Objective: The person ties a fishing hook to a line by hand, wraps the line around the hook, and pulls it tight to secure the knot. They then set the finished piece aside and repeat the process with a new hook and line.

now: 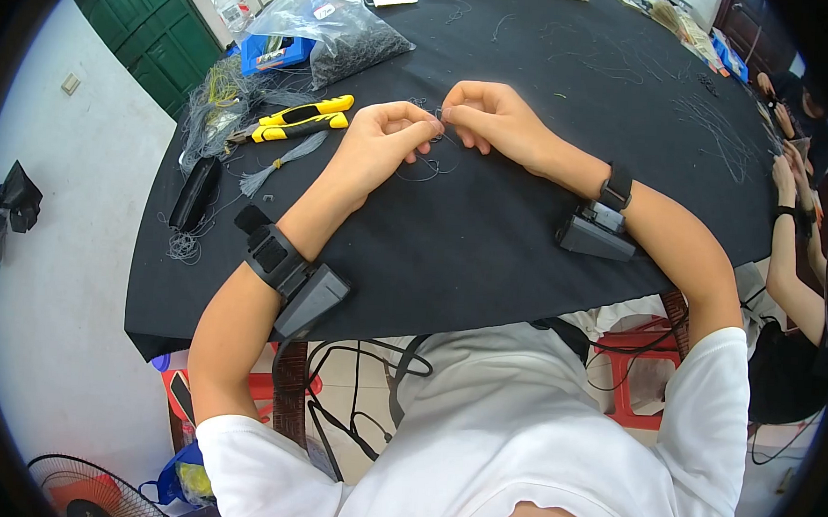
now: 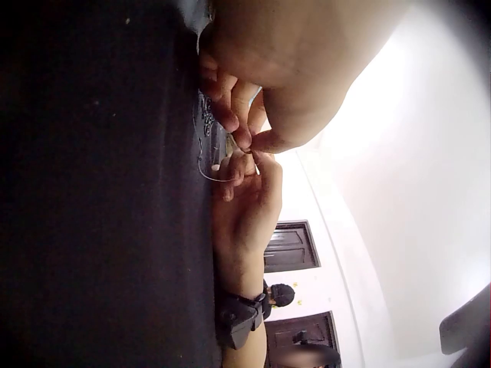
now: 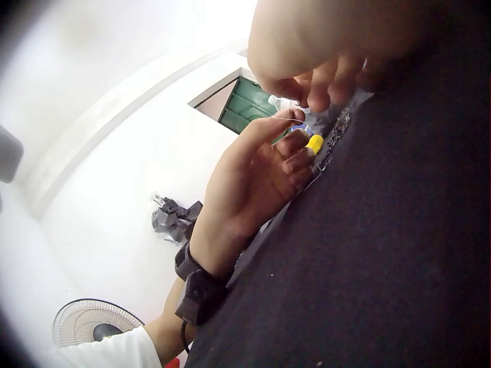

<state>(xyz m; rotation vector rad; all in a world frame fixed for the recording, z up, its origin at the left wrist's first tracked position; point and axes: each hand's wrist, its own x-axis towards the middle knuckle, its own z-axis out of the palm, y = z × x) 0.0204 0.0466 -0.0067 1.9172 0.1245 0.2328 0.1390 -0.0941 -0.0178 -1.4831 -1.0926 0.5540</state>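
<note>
Both hands meet above the black-covered table, fingertips almost touching. The left hand pinches a thin thread between thumb and index finger; a loop of it hangs below the fingers. Close on its right, the right hand pinches the same thread with thumb and index finger, other fingers curled. In the left wrist view a strand curves beside the right hand. The right wrist view shows the left hand with a fine strand at its fingertips. What lies between the fingertips is too small to tell.
Yellow-black pliers, a tied thread bundle and a black case lie left of the hands. Behind them are a blue box and a clear bag of dark pieces. Loose threads and other people's hands are at the right.
</note>
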